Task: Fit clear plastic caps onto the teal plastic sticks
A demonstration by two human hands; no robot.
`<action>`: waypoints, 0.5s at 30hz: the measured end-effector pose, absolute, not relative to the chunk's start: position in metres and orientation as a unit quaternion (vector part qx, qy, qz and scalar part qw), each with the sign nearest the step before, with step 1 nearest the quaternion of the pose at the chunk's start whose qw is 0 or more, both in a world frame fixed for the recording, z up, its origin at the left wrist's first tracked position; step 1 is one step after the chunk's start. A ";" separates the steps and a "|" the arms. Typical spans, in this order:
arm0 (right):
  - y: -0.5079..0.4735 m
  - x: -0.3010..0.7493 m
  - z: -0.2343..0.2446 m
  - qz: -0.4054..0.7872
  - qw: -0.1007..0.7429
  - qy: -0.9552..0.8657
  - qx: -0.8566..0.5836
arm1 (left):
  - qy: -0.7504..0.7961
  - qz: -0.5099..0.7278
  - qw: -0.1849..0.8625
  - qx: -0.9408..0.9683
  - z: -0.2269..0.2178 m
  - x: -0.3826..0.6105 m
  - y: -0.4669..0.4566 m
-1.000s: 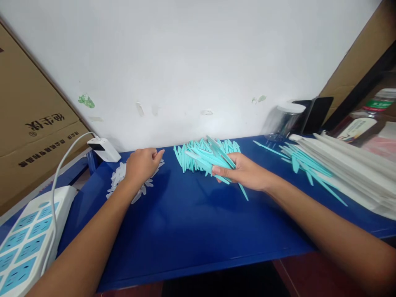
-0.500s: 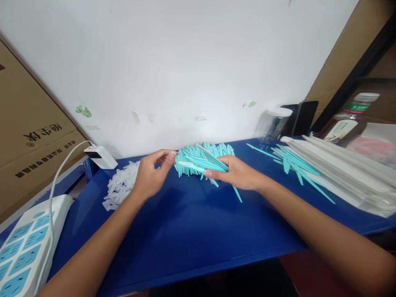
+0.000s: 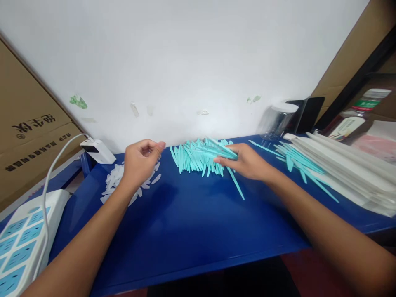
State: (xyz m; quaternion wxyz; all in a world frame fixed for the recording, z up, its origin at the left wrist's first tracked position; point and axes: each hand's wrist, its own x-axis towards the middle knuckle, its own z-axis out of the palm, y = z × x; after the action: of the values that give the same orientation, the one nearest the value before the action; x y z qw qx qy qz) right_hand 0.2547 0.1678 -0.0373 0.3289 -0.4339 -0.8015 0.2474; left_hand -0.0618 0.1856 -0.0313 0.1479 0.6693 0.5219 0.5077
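Observation:
A pile of teal plastic sticks (image 3: 193, 157) lies at the back of the blue table (image 3: 192, 231). My right hand (image 3: 246, 161) grips a bundle of these teal sticks at the pile's right side, one stick (image 3: 235, 185) trailing toward me. My left hand (image 3: 140, 161) hovers above a heap of small clear plastic caps (image 3: 116, 181), its fingers curled with thumb and forefinger pinched together; what they hold, if anything, is too small to make out.
A white power strip (image 3: 18, 235) with its cable and a white charger (image 3: 95, 150) sit at the left, beside cardboard boxes (image 3: 27, 136). At the right are more teal sticks (image 3: 297, 165), a stack of white sleeves (image 3: 349, 165), a clear jar (image 3: 276, 121), a phone and a bottle.
My left hand went from the caps to the teal bundle and is back over the caps. My right hand has lowered its bundle onto the pile.

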 end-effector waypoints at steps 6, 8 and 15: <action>0.191 0.273 -0.052 0.103 0.340 -0.795 -0.491 | 0.545 0.474 0.045 0.690 -0.043 -0.061 0.188; 0.198 0.275 -0.059 0.095 0.327 -0.801 -0.492 | 0.542 0.440 0.019 0.716 -0.051 -0.055 0.186; 0.210 0.275 -0.067 0.115 0.355 -0.743 -0.556 | 0.536 0.398 -0.002 0.744 -0.060 -0.056 0.188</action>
State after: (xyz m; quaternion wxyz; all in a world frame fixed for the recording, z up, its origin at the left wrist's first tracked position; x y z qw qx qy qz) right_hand 0.2748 0.2095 -0.0672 0.3551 -0.5559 -0.7427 0.1150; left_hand -0.0562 0.1879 -0.0596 -0.0023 0.7443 0.5362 0.3981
